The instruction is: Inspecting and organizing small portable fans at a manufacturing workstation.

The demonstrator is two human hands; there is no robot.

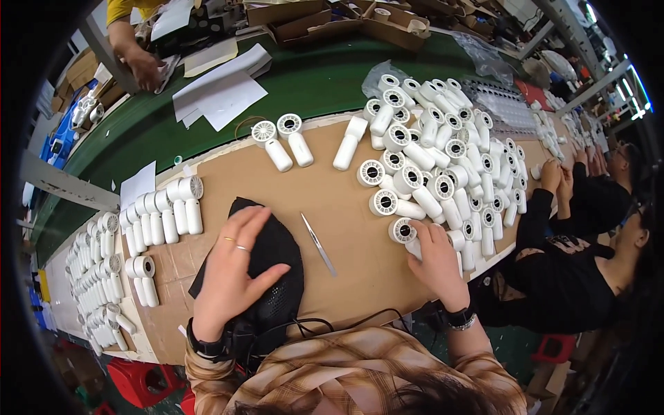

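My left hand (pixel 238 273) hovers over or rests on a black fabric item with a mesh part (pixel 283 266), its thumb spread from the fingers. Nothing shows in its grasp. My right hand (pixel 437 266) reaches to the near edge of a large pile of white handheld fans (pixel 443 155). Its fingers close round one handheld fan (pixel 402 230), whose round head faces up; the hand partly hides the handle. Between my hands, metal tweezers (pixel 318 243) lie on the brown cardboard (pixel 346 200).
Several fans stand in rows (pixel 162 211) at the left, and others lie apart at the back (pixel 290 142). Behind runs a green belt (pixel 304 76) with white papers (pixel 218 93). A person's hand (pixel 144 69) is across it. Other people (pixel 588 277) sit at the right.
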